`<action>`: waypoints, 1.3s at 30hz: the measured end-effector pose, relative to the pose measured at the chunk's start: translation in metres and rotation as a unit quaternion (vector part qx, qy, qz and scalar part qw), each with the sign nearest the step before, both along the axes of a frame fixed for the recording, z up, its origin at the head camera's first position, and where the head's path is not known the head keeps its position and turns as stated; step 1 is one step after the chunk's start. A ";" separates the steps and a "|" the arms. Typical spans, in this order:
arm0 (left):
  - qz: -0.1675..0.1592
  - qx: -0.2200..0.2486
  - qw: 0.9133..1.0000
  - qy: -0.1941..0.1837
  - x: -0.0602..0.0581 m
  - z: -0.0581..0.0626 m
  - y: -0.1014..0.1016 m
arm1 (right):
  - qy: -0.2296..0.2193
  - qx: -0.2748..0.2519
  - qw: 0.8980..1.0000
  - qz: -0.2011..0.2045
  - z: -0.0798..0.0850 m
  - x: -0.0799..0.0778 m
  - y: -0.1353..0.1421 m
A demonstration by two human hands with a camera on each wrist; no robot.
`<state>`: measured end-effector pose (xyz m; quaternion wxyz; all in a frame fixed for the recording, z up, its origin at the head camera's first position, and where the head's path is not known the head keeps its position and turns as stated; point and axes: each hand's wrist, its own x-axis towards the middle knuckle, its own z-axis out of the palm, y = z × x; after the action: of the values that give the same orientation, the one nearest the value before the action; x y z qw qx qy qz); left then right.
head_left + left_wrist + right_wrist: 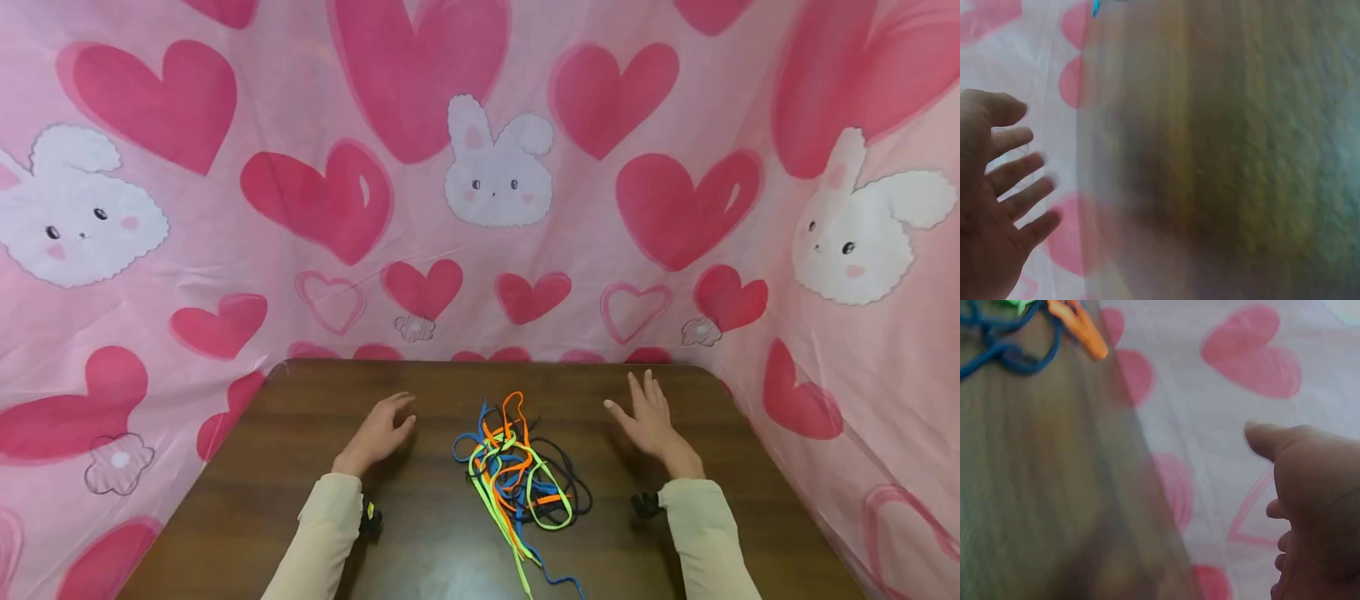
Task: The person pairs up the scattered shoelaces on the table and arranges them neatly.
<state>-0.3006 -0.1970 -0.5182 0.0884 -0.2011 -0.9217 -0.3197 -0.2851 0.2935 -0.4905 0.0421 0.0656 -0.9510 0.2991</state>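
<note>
A tangled heap of flat shoelaces (517,471) in neon yellow, orange, blue and black lies mid-table, with yellow and blue ends trailing toward the near edge. To its left my left hand (381,429) hovers over the wood, fingers relaxed and holding nothing. On the other side my right hand (648,417) is raised with its fingers spread, also empty. Neither hand touches the laces. In the left wrist view the left hand (1004,194) has its fingers apart. The right wrist view shows the right hand (1316,494) with thumb out, and part of the laces (1019,350) at the upper left.
The brown wooden table (247,500) has rounded far corners. A pink cloth (480,275) printed with hearts and rabbits hangs behind it and along both sides. Each wrist carries a small black camera, such as the left one (371,518).
</note>
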 end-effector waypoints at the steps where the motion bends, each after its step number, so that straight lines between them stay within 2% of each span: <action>1: -0.002 0.015 1.000 -0.012 0.000 0.002 0.003 | 0.005 -0.007 1.000 0.009 0.003 0.000 -0.002; 5: -0.018 0.039 0.998 -0.035 0.001 0.006 0.017 | 0.019 -0.010 0.999 0.050 0.016 -0.004 -0.016; 9: -0.048 0.027 0.998 -0.043 0.001 0.004 0.033 | 0.021 0.008 0.996 0.085 0.027 -0.011 -0.037; 11: -0.060 0.018 0.997 -0.048 0.001 0.002 0.042 | 0.005 0.005 0.995 0.101 0.027 -0.015 -0.050; 14: -0.078 0.016 0.995 -0.052 -0.001 -0.001 0.057 | -0.032 -0.010 0.992 0.120 0.020 -0.019 -0.071; 16: -0.091 0.020 0.994 -0.060 -0.002 -0.001 0.067 | -0.052 -0.015 0.991 0.119 0.010 -0.022 -0.086; 19: -0.108 0.033 0.990 -0.082 -0.002 -0.001 0.083 | -0.070 -0.010 0.993 0.095 -0.006 -0.025 -0.106; 22: -0.116 0.039 0.987 -0.101 -0.003 -0.002 0.095 | -0.069 -0.004 0.995 0.070 -0.018 -0.027 -0.122; 24: -0.112 0.037 0.988 -0.103 -0.003 -0.002 0.100 | -0.065 0.002 0.996 0.062 -0.023 -0.026 -0.131; 30: -0.074 0.017 0.994 -0.073 0.001 -0.006 0.113 | -0.042 0.046 0.997 0.035 -0.029 -0.025 -0.146; 35: -0.071 0.029 0.993 -0.084 0.005 -0.007 0.120 | -0.041 0.043 0.997 0.057 -0.030 -0.024 -0.152; 39: -0.063 0.038 0.994 -0.077 0.011 -0.008 0.123 | -0.066 0.025 0.994 0.080 -0.026 -0.017 -0.155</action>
<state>-0.2901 -0.0741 -0.5262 0.0042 -0.2299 -0.8986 -0.3736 -0.3025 0.1381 -0.5164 -0.0464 0.1226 -0.9506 0.2815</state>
